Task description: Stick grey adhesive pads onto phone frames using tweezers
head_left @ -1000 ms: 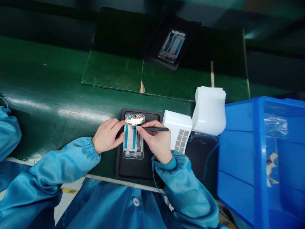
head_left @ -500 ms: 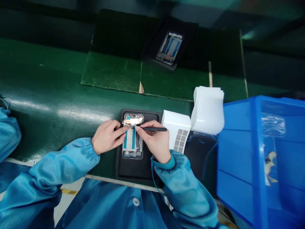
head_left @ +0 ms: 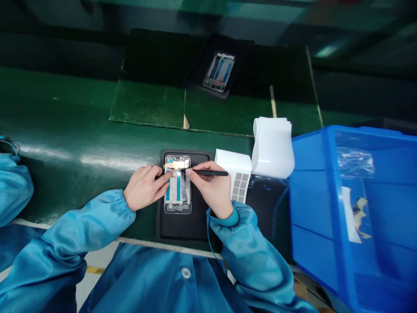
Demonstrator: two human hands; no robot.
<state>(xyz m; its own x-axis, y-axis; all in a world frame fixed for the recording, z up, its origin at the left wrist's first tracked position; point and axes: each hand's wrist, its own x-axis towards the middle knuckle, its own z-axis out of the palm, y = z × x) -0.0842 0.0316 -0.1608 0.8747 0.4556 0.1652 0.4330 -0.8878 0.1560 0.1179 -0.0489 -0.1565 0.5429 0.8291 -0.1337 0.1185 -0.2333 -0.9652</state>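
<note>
An opened smartphone (head_left: 173,205) with its inner parts and blue strips bare lies on a black mat (head_left: 200,226) in front of me. My left hand (head_left: 145,186) is at its left side, index fingertip and thumb pressed on the phone, the other fingers curled. In my right hand (head_left: 213,187) a slim black tool (head_left: 211,173) is pinched like a pen. Its tip points left, over the phone's upper part near my left index finger. The fingers partly hide the contact point, and I cannot make out the tool's exact kind.
White label sheets (head_left: 240,184) and a folded white stack (head_left: 273,148) lie right of the mat. A blue bin (head_left: 314,200) holding plastic film and scraps stands farther right. Another opened phone (head_left: 219,71) lies on a raised green board. A co-worker's blue sleeve (head_left: 14,187) shows at left.
The view has shifted, so the bin and sheets appear farther left. My right hand and its tool sit slightly farther right relative to the phone. Both hands stay at the phone.
</note>
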